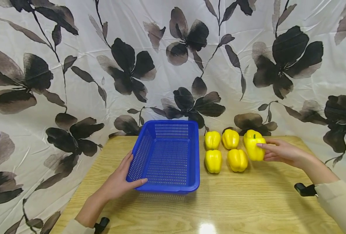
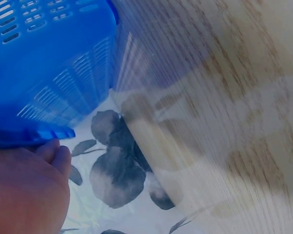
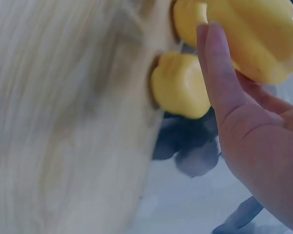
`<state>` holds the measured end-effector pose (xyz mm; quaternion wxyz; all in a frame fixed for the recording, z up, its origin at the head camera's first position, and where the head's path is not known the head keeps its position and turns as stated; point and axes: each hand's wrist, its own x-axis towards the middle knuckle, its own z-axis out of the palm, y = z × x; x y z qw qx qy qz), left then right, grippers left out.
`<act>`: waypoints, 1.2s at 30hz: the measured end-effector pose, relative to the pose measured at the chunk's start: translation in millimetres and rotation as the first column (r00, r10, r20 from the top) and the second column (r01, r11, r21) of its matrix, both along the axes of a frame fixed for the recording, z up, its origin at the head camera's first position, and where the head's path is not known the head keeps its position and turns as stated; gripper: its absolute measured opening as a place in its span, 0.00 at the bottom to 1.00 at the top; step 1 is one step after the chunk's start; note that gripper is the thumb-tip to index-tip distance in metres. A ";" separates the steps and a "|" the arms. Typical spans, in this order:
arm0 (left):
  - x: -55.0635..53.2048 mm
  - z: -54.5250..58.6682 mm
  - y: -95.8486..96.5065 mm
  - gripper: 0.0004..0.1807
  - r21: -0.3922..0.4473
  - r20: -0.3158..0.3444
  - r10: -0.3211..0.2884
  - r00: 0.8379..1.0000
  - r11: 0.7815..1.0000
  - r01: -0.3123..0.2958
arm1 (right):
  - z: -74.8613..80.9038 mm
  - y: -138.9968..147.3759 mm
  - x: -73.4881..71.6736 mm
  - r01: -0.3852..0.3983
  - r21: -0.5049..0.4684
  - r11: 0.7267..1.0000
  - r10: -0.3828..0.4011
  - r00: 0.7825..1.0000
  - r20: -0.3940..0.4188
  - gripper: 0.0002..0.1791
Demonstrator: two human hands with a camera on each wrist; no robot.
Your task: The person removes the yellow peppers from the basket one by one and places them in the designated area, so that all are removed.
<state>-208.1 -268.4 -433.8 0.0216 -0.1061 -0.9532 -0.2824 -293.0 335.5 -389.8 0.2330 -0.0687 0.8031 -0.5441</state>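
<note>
My left hand [image 1: 118, 182] grips the left rim of a blue plastic basket [image 1: 173, 188], thumb over the edge and fingers along the outer side. Nothing lies inside the basket. In the left wrist view the hand [image 2: 29, 190] meets the rim at the lower left. My right hand [image 1: 284, 152] holds a yellow bell pepper [image 1: 255, 149] with a green stem, between thumb and fingers. This pepper partly covers another yellow bell pepper [image 1: 250, 133] behind it. The right wrist view shows the held pepper [image 3: 263, 39] close up, beside the fingers.
More yellow bell peppers stand right of the basket: two in front [image 1: 213, 161], [image 1: 237, 160] and two behind [image 1: 212, 140], [image 1: 230, 139]. All are on a wooden table [image 1: 234, 204]. A flowered cloth [image 1: 161, 65] hangs behind the table.
</note>
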 end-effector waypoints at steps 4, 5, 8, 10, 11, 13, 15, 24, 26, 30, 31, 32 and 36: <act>-0.3 0.3 -0.1 0.65 -0.004 -0.007 0.000 1.000 1.000 -0.001 | -8.9 9.0 -0.5 0.010 0.020 1.000 -0.010 0.999 0.032 0.50; -0.5 0.4 -0.1 0.65 -0.003 -0.007 0.001 1.000 1.000 -0.001 | -11.8 11.1 -1.1 0.013 0.017 1.000 -0.014 0.999 0.042 0.50; -1.0 0.7 -0.2 0.65 -0.006 0.001 0.003 1.000 1.000 -0.003 | -20.8 17.4 -1.9 0.013 -0.001 1.000 -0.013 0.998 0.067 0.50; -1.4 0.5 -0.2 0.65 -0.009 0.007 0.004 1.000 1.000 -0.004 | -26.7 20.4 -1.9 0.014 -0.013 1.000 -0.013 0.996 0.090 0.50; -1.5 0.3 -0.3 0.65 -0.010 0.009 0.004 1.000 1.000 -0.004 | -29.3 21.3 -1.7 0.012 -0.017 1.000 -0.010 0.995 0.098 0.50; -1.8 -0.2 -0.1 0.66 -0.010 0.011 0.004 1.000 1.000 -0.004 | -33.6 22.5 -1.2 0.023 -0.013 1.000 -0.021 0.993 0.120 0.51; -1.7 -0.3 0.1 0.66 -0.008 0.010 0.004 1.000 1.000 -0.004 | -37.7 22.8 -0.8 0.026 -0.010 1.000 -0.024 0.991 0.131 0.50; -0.4 -0.3 3.0 0.65 -0.003 0.009 0.007 1.000 1.000 -0.006 | -48.3 22.0 3.4 0.045 0.024 0.999 -0.048 0.987 0.156 0.42; -0.9 -0.1 3.9 0.66 0.004 0.006 0.005 1.000 1.000 -0.005 | -49.4 23.4 3.4 0.054 0.043 0.998 -0.060 0.987 0.152 0.42; -2.8 0.4 4.8 0.66 0.009 -0.006 -0.004 1.000 1.000 0.004 | -50.4 25.1 3.9 0.068 0.057 0.996 -0.076 0.986 0.147 0.41; -3.1 0.7 4.7 0.66 0.006 -0.009 -0.005 1.000 1.000 0.005 | -50.8 25.3 4.0 0.068 0.054 0.996 -0.075 0.986 0.146 0.41; -3.4 0.7 4.7 0.66 0.006 -0.012 -0.005 1.000 1.000 0.005 | -51.1 25.4 4.4 0.069 0.052 0.996 -0.076 0.987 0.143 0.41; -3.0 -1.1 5.9 0.66 0.005 -0.028 -0.015 0.999 1.000 0.016 | -53.4 27.0 6.7 0.077 0.057 0.995 -0.083 0.988 0.129 0.38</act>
